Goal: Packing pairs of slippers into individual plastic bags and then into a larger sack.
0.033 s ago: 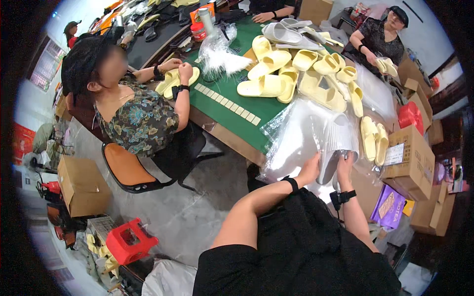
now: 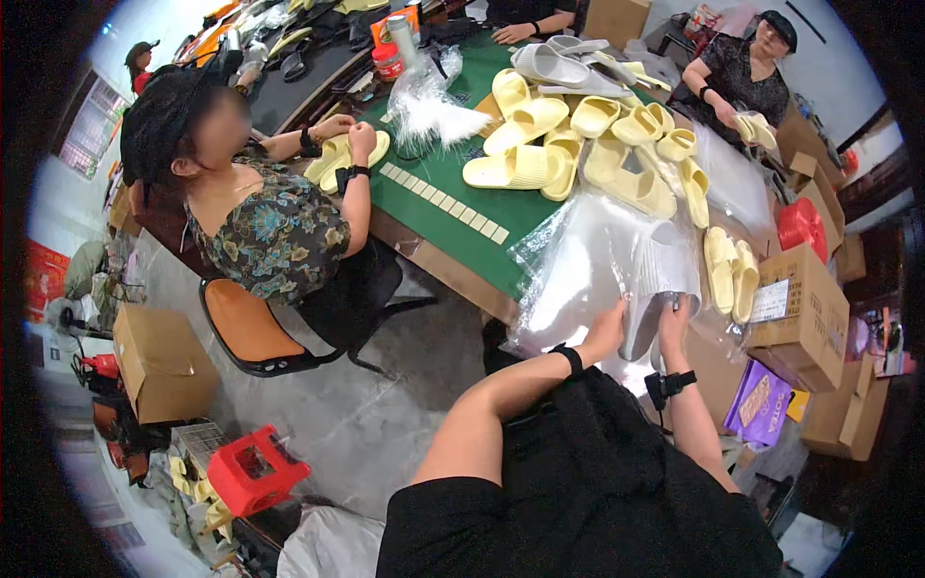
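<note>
Low over the near end of the table, I hold a pair of light grey slippers (image 2: 665, 270), toes pointing away from me. My left hand (image 2: 605, 329) is closed on the left edge of the pair at the heel end. On the other side, my right hand (image 2: 674, 330) grips the heel end, its fingertips partly hidden by the slipper. Under and around the slippers lie clear plastic bags (image 2: 570, 270); I cannot tell whether the pair is inside one. Just beyond is a heap of pale yellow slippers (image 2: 515, 169), with more grey slippers (image 2: 559, 67) on top at the back.
Small cream labels (image 2: 443, 200) lie in a row on the green tabletop (image 2: 414, 226). A seated co-worker (image 2: 270, 222) at left handles yellow slippers; another (image 2: 737, 82) stands far right. Cardboard boxes (image 2: 805, 313) stack at right. An orange-backed chair (image 2: 246, 328) and red stool (image 2: 252, 472) stand left.
</note>
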Tool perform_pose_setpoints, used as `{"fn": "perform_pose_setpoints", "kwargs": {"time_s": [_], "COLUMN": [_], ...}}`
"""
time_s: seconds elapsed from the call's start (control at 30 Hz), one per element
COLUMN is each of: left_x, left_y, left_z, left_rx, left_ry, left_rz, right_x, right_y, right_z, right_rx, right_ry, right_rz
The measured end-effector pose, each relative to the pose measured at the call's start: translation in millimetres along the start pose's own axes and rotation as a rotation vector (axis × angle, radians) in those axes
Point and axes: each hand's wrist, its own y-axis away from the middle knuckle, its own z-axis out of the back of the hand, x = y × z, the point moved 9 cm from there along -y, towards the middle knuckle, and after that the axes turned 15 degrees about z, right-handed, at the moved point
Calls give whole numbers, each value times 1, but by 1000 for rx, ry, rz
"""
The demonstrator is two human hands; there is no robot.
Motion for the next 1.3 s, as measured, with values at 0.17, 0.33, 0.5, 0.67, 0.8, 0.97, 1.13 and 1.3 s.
{"fn": "perform_pose_setpoints", "kwargs": {"time_s": [0.17,0.33,0.5,0.67,0.8,0.97,1.13,1.3], "left_x": [8,2,22,12,23,22,11,42], "left_y": [-1,2,-8,-4,-7,-12,-8,-10], "left_z": [1,18,18,21,23,17,-6,7], "left_rx": [-24,-179,-224,-199,-187,-173,95,371], "left_ry": [15,38,15,70,80,-38,-55,180], "left_rz": [139,52,97,113,216,166,26,158], "right_x": [-8,9,-3,19,25,23,12,31], "right_y": [-5,4,22,7,4,4,-2,-4], "right_z": [-13,-16,-32,-20,-25,-25,-13,-27], "right_rx": [268,338,512,456,459,445,234,153], "right_ry": [-33,-198,-355,-271,-287,-263,-179,-187], "right_rz": [-59,-60,-310,-85,-31,-64,-95,-4]}}
